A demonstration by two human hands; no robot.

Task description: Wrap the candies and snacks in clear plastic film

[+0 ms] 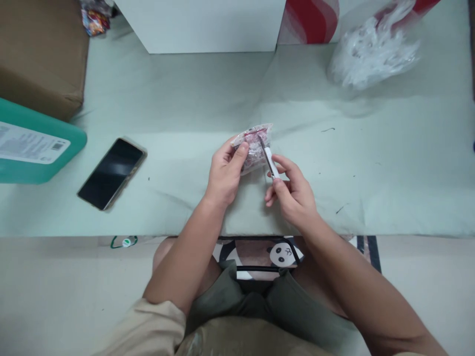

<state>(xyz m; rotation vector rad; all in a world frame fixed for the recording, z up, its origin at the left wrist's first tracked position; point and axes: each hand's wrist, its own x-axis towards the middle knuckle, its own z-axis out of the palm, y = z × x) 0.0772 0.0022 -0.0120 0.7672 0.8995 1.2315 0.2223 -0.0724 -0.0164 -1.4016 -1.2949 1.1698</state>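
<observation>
Near the middle of the head view, my left hand (227, 170) is closed on the left side of a small clear plastic packet (256, 153) with red and pinkish contents. My right hand (291, 190) grips a small white-handled tool (271, 162) between thumb and fingers. The tool's thin dark tip reaches the front of the packet near its upper part. Whether the tip has gone through the plastic cannot be made out. Both hands are just above the pale green table cloth (208, 113).
A black phone (112, 174) lies at the left, beside a green container (37, 143) and a cardboard box (40, 54). A white box (208, 24) stands at the back. Crumpled clear plastic (371, 54) lies at the back right. Below the table's front edge is a panda-print item (280, 254).
</observation>
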